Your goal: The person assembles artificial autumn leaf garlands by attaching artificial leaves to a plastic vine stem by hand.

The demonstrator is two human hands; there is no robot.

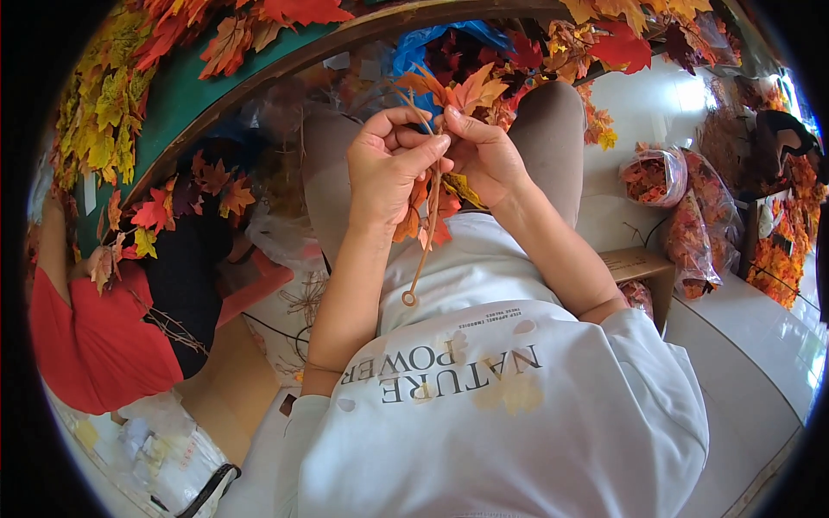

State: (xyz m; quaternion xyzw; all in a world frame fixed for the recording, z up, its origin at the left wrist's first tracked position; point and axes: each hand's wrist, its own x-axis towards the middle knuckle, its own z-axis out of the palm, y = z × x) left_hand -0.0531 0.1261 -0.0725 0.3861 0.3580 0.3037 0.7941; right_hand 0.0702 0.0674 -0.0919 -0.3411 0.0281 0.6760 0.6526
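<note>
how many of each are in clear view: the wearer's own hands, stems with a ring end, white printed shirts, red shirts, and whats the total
Wearer's own, left hand and right hand: 2
Ring-ended stem: 1
White printed shirt: 1
Red shirt: 1
Total: 5

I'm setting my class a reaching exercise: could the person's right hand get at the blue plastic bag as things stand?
Probably yes, after freeing itself: the right hand pinches an orange artificial maple-leaf spray, which stands partly before the blue plastic bag; otherwise the way looks free.
</note>
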